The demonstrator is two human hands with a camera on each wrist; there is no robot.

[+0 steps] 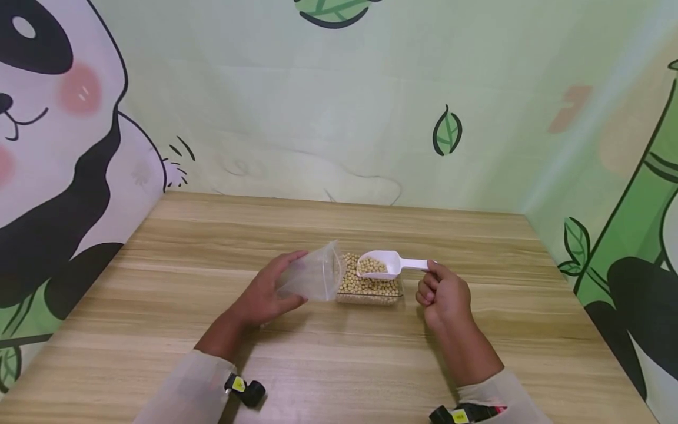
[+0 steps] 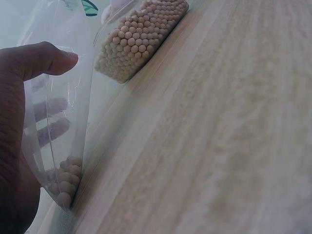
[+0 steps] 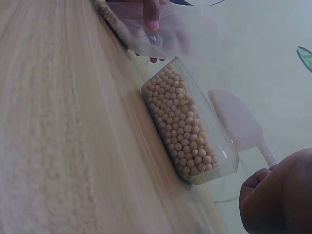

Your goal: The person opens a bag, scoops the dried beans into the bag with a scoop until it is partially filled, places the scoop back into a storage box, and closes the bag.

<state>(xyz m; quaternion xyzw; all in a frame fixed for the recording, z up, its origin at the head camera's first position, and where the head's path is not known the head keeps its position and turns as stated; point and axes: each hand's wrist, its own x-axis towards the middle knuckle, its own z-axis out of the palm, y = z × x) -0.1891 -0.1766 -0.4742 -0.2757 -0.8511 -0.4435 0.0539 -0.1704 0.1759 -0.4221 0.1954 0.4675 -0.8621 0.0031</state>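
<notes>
- As both forearms reach in from the near side, their pale sleeves [image 1: 182,386] look like smooth cloth; a black device with a yellow label [image 1: 246,388] sits at the left wrist, a similar one at the right.
- Tabletop [image 1: 339,365]: flat, light brown, streaked with wood grain.
- Left hand [image 1: 265,294]: thumb and fingers spread wide around a bag [image 1: 312,277], gripping it; fingers visible through the film.
- Right hand [image 1: 447,294]: fingers curled tight on the handle end of a scoop [image 1: 392,259].
- Bag: clear, thin, glossy plastic; tilted, mouth gaping toward the container. A few beans [image 2: 67,183] lie in its bottom corner.
- Scoop: white, opaque, rounded bowl, straight slim handle; bowl loaded with beans. Held over the container, to the left of the right hand.
- Container [image 3: 219,146]: rigid, transparent, rectangular, rounded corners; stands on the tabletop between the two hands, just beside the bag mouth. Holds many pale tan, round, smooth beans.
- Beyond the table: pale green wall [image 1: 371,118] printed with outlined leaves and a panda [image 1: 90,88]; surface slightly creased low down.
</notes>
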